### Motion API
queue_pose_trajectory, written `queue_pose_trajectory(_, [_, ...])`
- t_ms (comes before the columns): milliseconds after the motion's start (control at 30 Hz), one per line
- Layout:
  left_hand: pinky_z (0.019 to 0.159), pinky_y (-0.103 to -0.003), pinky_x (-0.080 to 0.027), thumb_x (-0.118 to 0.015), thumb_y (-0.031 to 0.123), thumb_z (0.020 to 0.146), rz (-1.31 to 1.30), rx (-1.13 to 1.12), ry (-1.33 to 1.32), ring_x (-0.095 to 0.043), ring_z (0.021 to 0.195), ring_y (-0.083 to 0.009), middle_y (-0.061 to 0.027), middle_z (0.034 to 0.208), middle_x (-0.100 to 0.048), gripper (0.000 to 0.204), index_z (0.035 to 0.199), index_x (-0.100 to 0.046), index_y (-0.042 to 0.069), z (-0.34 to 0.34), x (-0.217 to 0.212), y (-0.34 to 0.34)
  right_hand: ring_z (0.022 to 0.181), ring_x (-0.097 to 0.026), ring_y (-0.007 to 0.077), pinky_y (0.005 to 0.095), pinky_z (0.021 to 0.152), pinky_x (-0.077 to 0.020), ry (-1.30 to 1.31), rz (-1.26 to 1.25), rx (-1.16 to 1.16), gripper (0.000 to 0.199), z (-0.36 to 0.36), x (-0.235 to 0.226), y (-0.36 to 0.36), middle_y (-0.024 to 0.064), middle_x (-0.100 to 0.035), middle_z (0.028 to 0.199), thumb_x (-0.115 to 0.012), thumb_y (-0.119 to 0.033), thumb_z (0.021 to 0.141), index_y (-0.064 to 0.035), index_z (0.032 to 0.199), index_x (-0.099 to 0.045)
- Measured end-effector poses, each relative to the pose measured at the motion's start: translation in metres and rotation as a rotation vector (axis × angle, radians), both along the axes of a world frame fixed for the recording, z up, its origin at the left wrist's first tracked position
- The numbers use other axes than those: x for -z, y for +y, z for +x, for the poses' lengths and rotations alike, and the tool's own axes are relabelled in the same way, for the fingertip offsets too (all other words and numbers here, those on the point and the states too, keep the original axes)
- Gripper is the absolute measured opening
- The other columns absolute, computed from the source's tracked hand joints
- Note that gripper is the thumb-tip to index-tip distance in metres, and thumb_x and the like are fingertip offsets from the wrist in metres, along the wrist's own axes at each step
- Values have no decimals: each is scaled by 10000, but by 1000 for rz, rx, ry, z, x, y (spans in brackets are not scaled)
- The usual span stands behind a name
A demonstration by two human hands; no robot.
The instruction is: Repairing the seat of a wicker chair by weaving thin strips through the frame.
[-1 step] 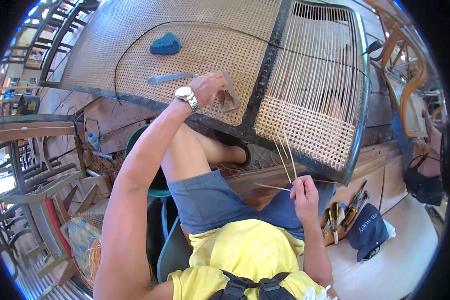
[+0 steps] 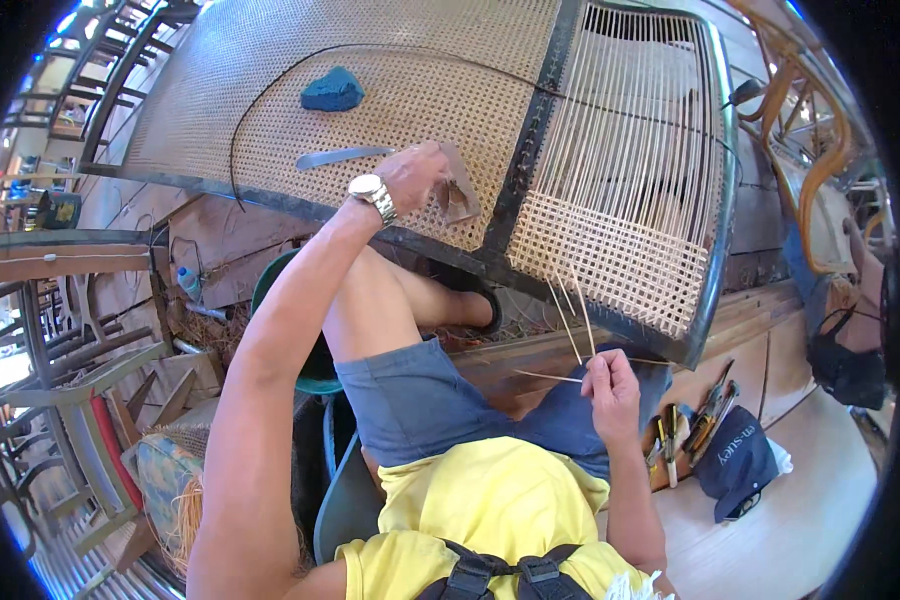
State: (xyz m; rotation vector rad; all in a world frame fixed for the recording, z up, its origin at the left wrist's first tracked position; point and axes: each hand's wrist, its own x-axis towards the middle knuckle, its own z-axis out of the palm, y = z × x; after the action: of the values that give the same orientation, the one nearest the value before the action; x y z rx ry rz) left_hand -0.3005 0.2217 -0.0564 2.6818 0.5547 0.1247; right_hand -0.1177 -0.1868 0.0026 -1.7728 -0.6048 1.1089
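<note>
My left hand (image 2: 417, 178), a metal watch on its wrist, is over the woven cane panel (image 2: 400, 110) with its fingers curled. What they hold, if anything, is hidden. Against the fingertips lies a flat brownish-grey piece (image 2: 458, 190) that looks like folded sandpaper. A flat metal handle (image 2: 342, 157) reaches out beside the hand, its other end hidden. Below the panel's near edge, my right hand (image 2: 610, 385) is closed in a pinch on thin cane strands (image 2: 587, 318). These run up toward the partly woven section (image 2: 610, 250), where long parallel strands stretch away.
A blue lump (image 2: 332, 90) sits on the panel, and a dark thin strand (image 2: 270, 85) arcs across it. Hand tools (image 2: 710, 415) and a dark blue cap (image 2: 735, 462) lie at my right. Chair frames (image 2: 90, 420) crowd the left. A curved wooden frame (image 2: 830, 150) stands far right.
</note>
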Motion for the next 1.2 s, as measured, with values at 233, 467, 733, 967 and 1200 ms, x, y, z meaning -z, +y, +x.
queue_pose_trajectory(233, [764, -442, -507, -576, 215, 925, 14, -727, -365, -619, 906, -376, -161, 918, -630, 153, 921, -656, 84, -43, -69, -116, 677, -484, 47, 212, 609, -402, -204, 79, 112, 166, 25, -17, -21, -27, -544, 743, -541, -157, 1017, -42, 912, -598])
queue_pose_trajectory(467, [738, -325, -519, -630, 258, 929, -461, -269, -164, -633, 850, -210, -99, 937, -661, 233, 1076, -673, 82, -9, -74, -260, 649, -420, 26, 209, 571, -372, -116, 149, 48, 131, 12, -34, 11, -54, -497, 711, -573, -124, 984, -16, 935, -631])
queue_pose_trajectory(733, [678, -229, -495, -597, 253, 997, -1565, -452, -681, -604, 747, -79, -8, 911, -673, 189, 1073, -651, 88, 53, -106, -243, 649, -441, 29, 223, 566, -390, -103, 262, -65, 128, -10, -64, 20, -50, -524, 706, -602, -130, 976, -17, 928, -638])
queue_pose_trajectory(967, [652, -314, -592, -670, 144, 940, -1520, -752, -1228, -689, 735, -179, -109, 901, -709, 102, 949, -605, 66, -9, -85, -143, 648, -507, 77, 255, 577, -407, -430, -391, -203, 177, 147, -153, -38, -24, -567, 682, -676, -171, 878, -3, 830, -700])
queue_pose_trajectory(1200, [603, -291, -567, -680, 134, 932, -1325, -907, -1446, -685, 717, -174, -97, 886, -700, 158, 970, -539, 75, -39, -50, -80, 884, -643, 382, 471, 786, -500, -1903, -746, -139, 216, 383, -203, -18, 194, -673, 1003, -612, -230, 896, -36, 960, -682])
